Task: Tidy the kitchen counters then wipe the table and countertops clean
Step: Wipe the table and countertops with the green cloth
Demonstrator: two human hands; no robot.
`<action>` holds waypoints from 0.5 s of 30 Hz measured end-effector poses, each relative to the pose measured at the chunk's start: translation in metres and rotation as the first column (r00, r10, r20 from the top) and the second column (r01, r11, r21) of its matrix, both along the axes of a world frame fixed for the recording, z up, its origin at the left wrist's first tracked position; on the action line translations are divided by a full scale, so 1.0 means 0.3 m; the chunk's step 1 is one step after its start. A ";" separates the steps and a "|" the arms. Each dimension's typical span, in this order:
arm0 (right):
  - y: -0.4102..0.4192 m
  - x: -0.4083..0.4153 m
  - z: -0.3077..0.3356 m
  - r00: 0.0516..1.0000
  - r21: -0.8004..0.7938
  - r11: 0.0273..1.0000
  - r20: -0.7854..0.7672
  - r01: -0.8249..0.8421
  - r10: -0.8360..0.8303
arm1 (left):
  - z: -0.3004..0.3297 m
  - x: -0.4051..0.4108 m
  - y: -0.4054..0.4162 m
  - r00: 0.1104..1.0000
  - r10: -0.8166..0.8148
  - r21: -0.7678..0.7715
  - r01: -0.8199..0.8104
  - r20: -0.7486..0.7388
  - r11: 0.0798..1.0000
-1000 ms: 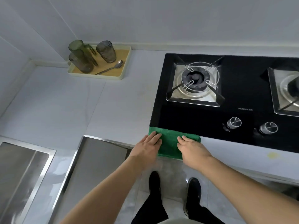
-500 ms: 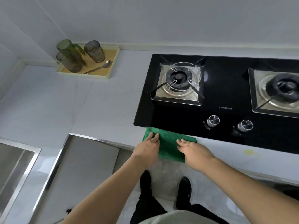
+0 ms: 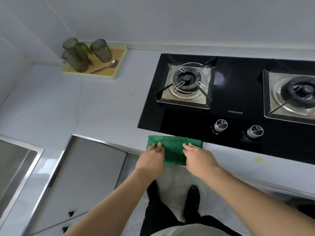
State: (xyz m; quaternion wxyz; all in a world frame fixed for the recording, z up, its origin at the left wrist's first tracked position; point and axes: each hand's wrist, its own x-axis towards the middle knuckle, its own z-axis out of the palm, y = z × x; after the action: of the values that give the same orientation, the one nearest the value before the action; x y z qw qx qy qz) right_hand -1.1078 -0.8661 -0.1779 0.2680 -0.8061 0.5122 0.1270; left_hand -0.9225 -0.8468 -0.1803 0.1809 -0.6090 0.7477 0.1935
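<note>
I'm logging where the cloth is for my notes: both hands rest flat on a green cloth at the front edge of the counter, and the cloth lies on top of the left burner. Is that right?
Not quite. The head view shows the left hand and right hand flat on the green cloth at the counter's front edge, but the cloth lies in front of the black hob, not on the left burner.

You have a green cloth (image 3: 173,149) with a fine speckled weave on a pale grey-white countertop (image 3: 68,106). The hob (image 3: 238,92) is glossy black with 2 silver knobs (image 3: 220,125). The tray (image 3: 119,65) is cream with a tan base; its tumblers (image 3: 100,50) are smoky olive-grey. A yellow stain (image 3: 258,159) marks the counter.
</note>
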 end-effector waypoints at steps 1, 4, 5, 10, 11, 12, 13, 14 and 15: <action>0.015 -0.023 0.003 1.000 -0.004 1.000 -0.011 0.013 -0.013 | -0.011 -0.024 0.007 1.000 0.016 -0.012 -0.016 -0.024 1.000; 0.024 -0.030 0.007 1.000 0.023 1.000 -0.018 -0.015 0.016 | -0.016 0.000 0.014 0.998 0.026 -0.035 -0.028 -0.064 0.999; 0.011 -0.015 0.012 0.999 0.032 0.999 -0.010 -0.031 0.031 | -0.013 0.027 0.008 0.999 0.006 -0.046 -0.008 -0.044 0.999; -0.034 0.167 0.018 0.998 0.080 0.994 -0.006 -0.070 0.070 | -0.006 0.161 -0.041 0.997 0.065 -0.036 -0.063 0.052 0.997; -0.031 0.193 0.012 0.998 0.077 0.995 -0.028 -0.062 0.064 | -0.006 0.174 -0.055 0.997 0.061 -0.017 -0.060 0.044 0.998; -0.024 0.202 0.006 0.996 0.078 0.995 -0.053 -0.064 0.068 | -0.005 0.181 -0.065 0.998 0.053 -0.001 -0.053 0.029 0.999; -0.019 0.198 -0.004 0.995 0.079 0.995 -0.066 -0.066 0.071 | -0.009 0.185 -0.078 0.999 0.038 0.007 -0.038 0.023 0.999; -0.014 0.192 -0.008 0.994 0.075 0.994 -0.069 -0.078 0.083 | -0.010 0.191 -0.079 0.999 0.032 0.014 -0.032 0.027 0.999; -0.015 0.175 -0.008 0.994 0.072 0.993 -0.061 -0.089 0.093 | -0.012 0.186 -0.080 0.999 0.026 0.016 -0.027 0.041 1.000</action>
State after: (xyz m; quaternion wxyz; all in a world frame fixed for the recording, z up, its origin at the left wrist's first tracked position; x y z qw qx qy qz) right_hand -1.0554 -0.8706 -0.1803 0.2732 -0.8144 0.4784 0.1826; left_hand -0.8667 -0.8707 -0.1838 0.1988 -0.6210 0.7341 0.1896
